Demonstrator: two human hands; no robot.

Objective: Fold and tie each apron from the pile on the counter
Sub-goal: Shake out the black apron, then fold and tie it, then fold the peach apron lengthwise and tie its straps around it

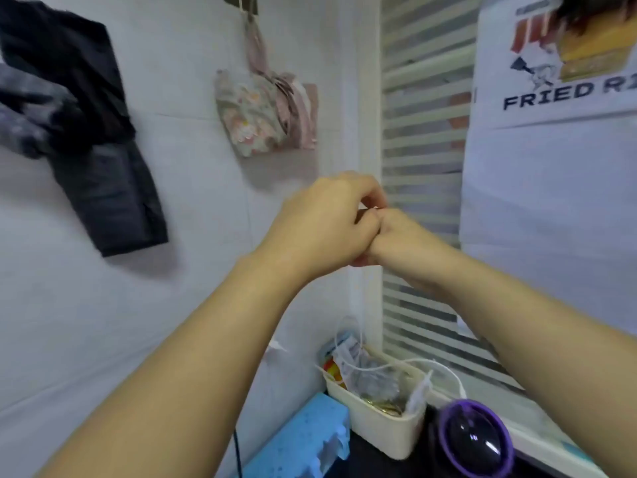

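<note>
The person is holding both hands up in front of the tiled wall, well above the bench (375,455). The left hand (320,225) is curling its fingers over the knuckles of the right hand (405,238), and the two are touching. The right hand is bunching like a fist and is mostly hidden behind the left. Whether either is pinching a strap end or nothing at all cannot be told (a pale sliver is showing between the fingertips, too small to read). No apron cloth is showing in either hand.

A floral apron (265,112), bundled and wrapped in its own pink strap, is hanging from a hook (241,3) up and to the left of the hands. A dark garment (89,139) is hanging further left. The pile is lying out of view.

Judging by this, one apron is looking finished and the hands are sitting between bundles. To do the next one well, the person is going to need to look down to the pile and lift a single apron by its top edge. The straps should be shaken free before folding so that they are not getting trapped inside. The knot should be snug enough that the bundle is holding its shape when hung.
</note>
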